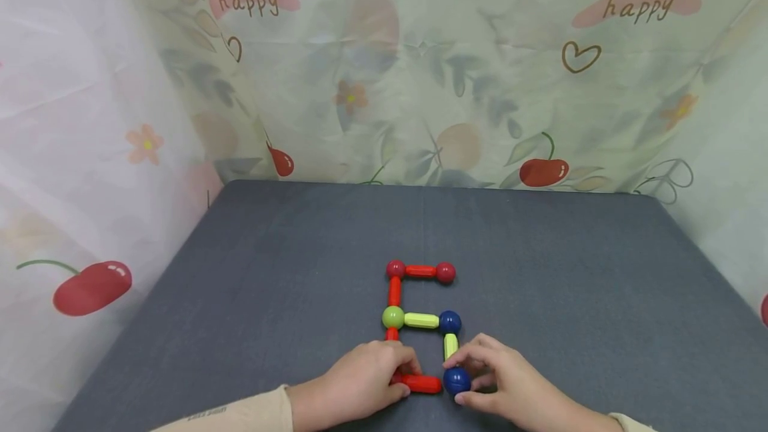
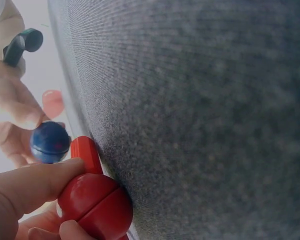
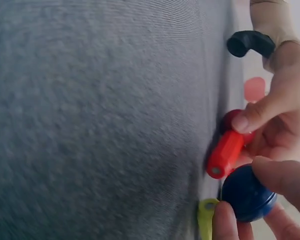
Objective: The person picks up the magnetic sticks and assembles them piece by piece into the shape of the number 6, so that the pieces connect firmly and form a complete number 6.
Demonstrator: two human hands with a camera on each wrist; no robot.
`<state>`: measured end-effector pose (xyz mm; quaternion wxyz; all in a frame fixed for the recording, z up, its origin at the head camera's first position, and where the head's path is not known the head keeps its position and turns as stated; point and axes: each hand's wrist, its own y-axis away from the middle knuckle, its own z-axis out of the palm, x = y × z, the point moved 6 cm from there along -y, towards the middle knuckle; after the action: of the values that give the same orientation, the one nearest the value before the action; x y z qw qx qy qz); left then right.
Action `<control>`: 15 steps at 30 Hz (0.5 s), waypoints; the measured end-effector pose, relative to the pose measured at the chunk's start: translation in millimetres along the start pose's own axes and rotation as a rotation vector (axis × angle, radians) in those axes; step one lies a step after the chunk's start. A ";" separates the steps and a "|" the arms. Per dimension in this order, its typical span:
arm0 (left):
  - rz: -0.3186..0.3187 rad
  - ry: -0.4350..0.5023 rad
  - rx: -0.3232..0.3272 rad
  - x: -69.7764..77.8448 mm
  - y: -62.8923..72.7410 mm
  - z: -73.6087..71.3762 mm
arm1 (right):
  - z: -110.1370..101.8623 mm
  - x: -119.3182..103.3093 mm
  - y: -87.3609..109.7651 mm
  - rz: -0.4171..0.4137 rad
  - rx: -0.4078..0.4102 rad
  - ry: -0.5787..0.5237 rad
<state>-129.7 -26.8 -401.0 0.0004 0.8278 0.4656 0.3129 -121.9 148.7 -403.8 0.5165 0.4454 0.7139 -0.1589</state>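
Observation:
My left hand [image 1: 369, 379] holds a red ball [image 2: 95, 206], which its fingers hide in the head view. From that ball a thick red rod [image 1: 423, 384] extends to the right. My right hand [image 1: 510, 375] pinches a dark blue ball [image 1: 457, 381] beside the rod's exposed end [image 3: 217, 170]. A yellow-green rod [image 1: 451, 347] runs from near this ball to another blue ball [image 1: 450, 322]. A second yellow-green rod [image 1: 422, 320] links that one to a green ball [image 1: 393, 317]. Above it, a red rod [image 1: 394, 292] leads to a red ball [image 1: 396, 269].
At the top of the figure, a horizontal red rod [image 1: 420, 271] ends in a red ball [image 1: 446, 272]. Everything lies on a dark grey cloth surface [image 1: 270, 272]. Patterned curtains [image 1: 420, 85] stand behind and at both sides.

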 end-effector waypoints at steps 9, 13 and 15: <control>-0.001 0.006 0.010 0.6 0.5 -0.3 | 5.4 12.7 -1.1 0.078 -0.054 0.062; -0.004 0.008 0.007 0.3 0.5 -0.1 | 6.0 13.2 -1.9 0.076 -0.055 0.064; -0.004 0.008 0.005 0.2 0.5 0.1 | 5.8 13.3 -2.2 0.085 -0.056 0.065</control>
<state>-129.2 -26.9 -400.8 -0.0030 0.8256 0.4682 0.3149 -121.2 149.7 -418.4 0.5117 0.4657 0.7147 -0.1021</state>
